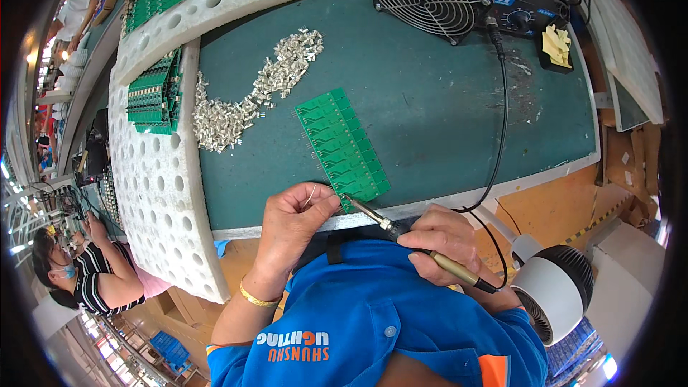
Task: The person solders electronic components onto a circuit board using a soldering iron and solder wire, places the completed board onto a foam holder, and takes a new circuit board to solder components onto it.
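A green circuit board panel (342, 145) lies slanted on the green mat near the table's front edge, with small pins along its left side. My right hand (441, 236) is closed around a soldering iron (453, 268), whose tip meets the board's near end. At that same corner, my left hand (290, 216) pinches a thin solder wire (311, 195); its fingertips are at the board's edge and hide part of it. Left of the board is a loose heap of small white connectors with metal pins (223, 122).
White foam blocks with round holes (161, 204) border the left side, holding stacked green boards (154, 93). A fume fan (424, 1) and soldering station (522, 16) stand at the back right, beside a yellow sponge (555, 46). The iron's black cable (504, 122) crosses the mat. Another person sits far left.
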Action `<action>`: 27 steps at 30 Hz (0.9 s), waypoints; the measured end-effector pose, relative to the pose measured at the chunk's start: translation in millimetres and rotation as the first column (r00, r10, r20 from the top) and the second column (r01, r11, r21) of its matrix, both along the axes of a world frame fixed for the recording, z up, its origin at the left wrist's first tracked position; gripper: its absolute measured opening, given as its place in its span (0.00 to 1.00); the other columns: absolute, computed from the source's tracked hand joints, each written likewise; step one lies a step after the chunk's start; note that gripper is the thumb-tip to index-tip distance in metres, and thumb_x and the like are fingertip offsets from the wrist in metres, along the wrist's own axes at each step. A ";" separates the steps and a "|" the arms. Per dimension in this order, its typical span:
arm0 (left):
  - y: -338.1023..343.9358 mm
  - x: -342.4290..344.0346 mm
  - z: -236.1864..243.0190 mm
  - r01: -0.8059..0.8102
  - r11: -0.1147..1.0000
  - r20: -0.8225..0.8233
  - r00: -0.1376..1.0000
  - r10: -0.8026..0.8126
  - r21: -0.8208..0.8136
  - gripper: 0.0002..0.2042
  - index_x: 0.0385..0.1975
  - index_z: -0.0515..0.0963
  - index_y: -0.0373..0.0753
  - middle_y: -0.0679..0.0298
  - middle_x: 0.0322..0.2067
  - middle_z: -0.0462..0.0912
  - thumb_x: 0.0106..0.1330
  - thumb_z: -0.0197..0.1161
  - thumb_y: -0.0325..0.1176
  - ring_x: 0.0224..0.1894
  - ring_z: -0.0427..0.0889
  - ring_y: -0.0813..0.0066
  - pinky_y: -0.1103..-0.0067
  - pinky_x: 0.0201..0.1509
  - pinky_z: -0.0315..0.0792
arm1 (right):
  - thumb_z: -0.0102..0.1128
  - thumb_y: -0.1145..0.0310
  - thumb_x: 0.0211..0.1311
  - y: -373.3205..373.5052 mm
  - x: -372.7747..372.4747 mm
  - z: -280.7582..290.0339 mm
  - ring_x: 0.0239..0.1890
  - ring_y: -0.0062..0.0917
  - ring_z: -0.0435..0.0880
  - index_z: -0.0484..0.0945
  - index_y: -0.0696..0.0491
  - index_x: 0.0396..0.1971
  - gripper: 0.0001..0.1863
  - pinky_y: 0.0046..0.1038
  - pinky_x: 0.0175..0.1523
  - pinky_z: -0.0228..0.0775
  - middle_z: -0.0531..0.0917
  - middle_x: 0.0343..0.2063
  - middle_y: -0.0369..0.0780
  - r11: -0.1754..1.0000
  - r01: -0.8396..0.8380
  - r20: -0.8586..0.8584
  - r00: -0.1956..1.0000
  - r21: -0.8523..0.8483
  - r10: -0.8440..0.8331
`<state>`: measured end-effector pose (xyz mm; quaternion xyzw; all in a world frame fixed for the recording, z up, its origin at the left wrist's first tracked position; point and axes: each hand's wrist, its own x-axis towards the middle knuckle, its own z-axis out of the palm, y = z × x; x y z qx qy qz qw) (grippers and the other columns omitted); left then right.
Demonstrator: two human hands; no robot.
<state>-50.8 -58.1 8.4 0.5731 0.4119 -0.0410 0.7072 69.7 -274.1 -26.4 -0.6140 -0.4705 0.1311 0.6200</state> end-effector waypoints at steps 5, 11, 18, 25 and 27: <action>-0.4 1.4 1.5 -0.002 1.000 -0.007 1.000 0.002 0.009 0.03 0.33 0.82 0.36 0.71 0.28 0.83 0.65 0.67 0.28 0.30 0.77 0.88 0.88 0.34 0.69 | 0.68 0.77 0.43 -0.5 1.0 0.5 0.21 0.27 0.76 0.84 0.54 0.39 0.18 0.28 0.27 0.67 0.81 0.24 0.39 1.000 -0.014 0.006 1.000 -0.021 0.014; 0.7 0.9 -0.3 0.003 1.000 0.004 1.000 -0.003 0.003 0.03 0.34 0.82 0.36 0.71 0.28 0.83 0.65 0.67 0.28 0.30 0.77 0.88 0.87 0.35 0.69 | 0.69 0.76 0.44 0.0 1.9 0.9 0.22 0.28 0.77 0.83 0.54 0.40 0.18 0.28 0.28 0.67 0.81 0.24 0.39 0.999 -0.026 -0.006 1.000 -0.019 0.026; 0.0 1.7 0.7 0.015 1.000 -0.013 1.000 -0.015 0.011 0.04 0.34 0.82 0.36 0.71 0.28 0.83 0.66 0.67 0.29 0.30 0.76 0.88 0.87 0.35 0.68 | 0.68 0.77 0.45 1.0 1.8 -0.3 0.22 0.26 0.78 0.83 0.55 0.39 0.16 0.28 0.28 0.67 0.81 0.23 0.38 0.999 -0.032 0.003 0.999 0.009 0.032; -2.8 3.0 2.8 0.028 1.000 -0.016 1.000 -0.027 0.010 0.04 0.35 0.81 0.37 0.72 0.28 0.82 0.67 0.67 0.30 0.30 0.75 0.89 0.88 0.35 0.68 | 0.68 0.78 0.44 0.7 2.0 -1.2 0.21 0.25 0.78 0.84 0.54 0.37 0.16 0.27 0.28 0.66 0.80 0.23 0.37 1.000 -0.018 0.025 1.000 0.009 0.018; -3.1 3.4 3.1 0.038 0.999 -0.015 0.999 -0.038 0.004 0.05 0.35 0.81 0.37 0.73 0.29 0.81 0.67 0.66 0.30 0.31 0.75 0.89 0.88 0.36 0.67 | 0.68 0.79 0.43 2.0 1.3 -1.6 0.21 0.24 0.78 0.84 0.54 0.37 0.16 0.26 0.28 0.65 0.80 0.22 0.36 1.000 -0.002 0.051 0.999 0.026 0.001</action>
